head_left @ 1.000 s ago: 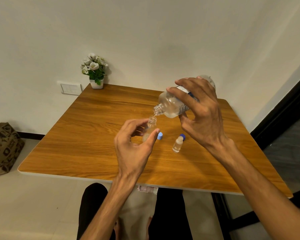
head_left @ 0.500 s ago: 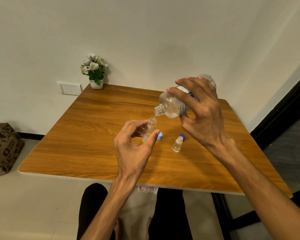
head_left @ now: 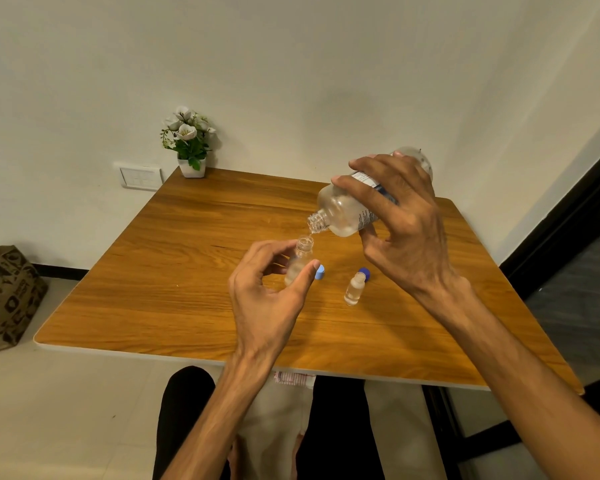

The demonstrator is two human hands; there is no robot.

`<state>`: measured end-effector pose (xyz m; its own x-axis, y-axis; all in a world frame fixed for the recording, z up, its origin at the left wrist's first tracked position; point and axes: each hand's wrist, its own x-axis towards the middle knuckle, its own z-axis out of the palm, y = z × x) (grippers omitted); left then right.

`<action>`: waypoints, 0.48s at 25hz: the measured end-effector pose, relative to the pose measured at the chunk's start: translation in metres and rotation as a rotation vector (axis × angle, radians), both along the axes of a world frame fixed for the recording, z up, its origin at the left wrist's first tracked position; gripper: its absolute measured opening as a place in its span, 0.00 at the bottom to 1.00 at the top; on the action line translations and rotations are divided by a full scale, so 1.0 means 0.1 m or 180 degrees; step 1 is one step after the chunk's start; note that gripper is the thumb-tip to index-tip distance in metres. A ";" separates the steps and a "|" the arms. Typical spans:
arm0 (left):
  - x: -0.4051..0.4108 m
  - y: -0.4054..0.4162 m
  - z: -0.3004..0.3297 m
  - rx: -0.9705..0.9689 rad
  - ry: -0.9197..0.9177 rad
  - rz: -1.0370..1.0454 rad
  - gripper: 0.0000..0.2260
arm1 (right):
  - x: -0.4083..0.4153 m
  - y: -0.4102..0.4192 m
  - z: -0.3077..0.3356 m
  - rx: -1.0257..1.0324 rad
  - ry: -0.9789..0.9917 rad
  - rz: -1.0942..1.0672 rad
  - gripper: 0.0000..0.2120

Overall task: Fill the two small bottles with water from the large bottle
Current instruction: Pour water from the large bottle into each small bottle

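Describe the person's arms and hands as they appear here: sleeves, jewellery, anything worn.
Both forearms are bare all the way to the frame edge, with no sleeve showing. The left hand and the right hand wear no gloves, and no rings, watch or bracelet show on the visible fingers or wrists. The arms are slender, with tendons and veins standing out on the backs of the hands. No markings show.

The large clear bottle is tipped neck-down over an open small bottle, held upright. A second small bottle stands uncapped on the table, nearly full.
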<state>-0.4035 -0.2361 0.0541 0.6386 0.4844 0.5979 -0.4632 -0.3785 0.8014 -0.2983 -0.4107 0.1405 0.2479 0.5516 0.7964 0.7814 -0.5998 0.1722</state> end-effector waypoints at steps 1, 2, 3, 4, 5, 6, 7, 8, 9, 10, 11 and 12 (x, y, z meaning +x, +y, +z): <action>0.00 0.00 0.00 0.0004 0.0002 0.0007 0.16 | 0.00 0.00 0.00 -0.0006 -0.0004 0.0001 0.29; 0.00 0.00 -0.01 0.0013 0.0005 0.0015 0.16 | 0.00 0.00 0.00 -0.0008 -0.0006 0.0000 0.29; 0.00 0.00 -0.01 0.0020 0.0009 0.0019 0.17 | 0.00 0.00 0.01 -0.0010 -0.0005 -0.0006 0.29; 0.01 0.00 0.00 0.0020 0.0010 0.0017 0.17 | 0.00 0.00 0.01 -0.0008 -0.0007 -0.0014 0.29; 0.01 0.00 0.00 0.0017 0.0007 0.0014 0.16 | 0.00 -0.01 0.01 -0.0005 -0.0011 -0.0019 0.29; 0.01 0.00 0.00 0.0015 0.0006 0.0010 0.16 | 0.00 -0.01 0.01 -0.0005 -0.0014 -0.0022 0.29; 0.01 0.00 0.00 0.0016 0.0008 0.0009 0.16 | 0.00 -0.01 0.01 -0.0008 -0.0018 -0.0024 0.29; 0.01 0.00 0.00 0.0016 0.0009 0.0007 0.16 | 0.01 -0.01 0.01 -0.0012 -0.0026 -0.0024 0.29; 0.00 0.00 0.00 0.0013 0.0005 0.0006 0.16 | 0.00 -0.01 0.01 -0.0016 -0.0036 -0.0022 0.29; 0.00 0.00 -0.01 0.0009 0.0003 0.0007 0.16 | 0.01 -0.01 0.01 -0.0020 -0.0044 -0.0016 0.29; 0.01 0.01 -0.02 0.0010 0.0007 0.0012 0.17 | 0.01 -0.01 0.01 -0.0025 -0.0050 -0.0007 0.29; 0.01 0.01 -0.02 0.0016 0.0014 0.0018 0.17 | 0.01 0.00 0.01 -0.0026 -0.0053 0.0004 0.29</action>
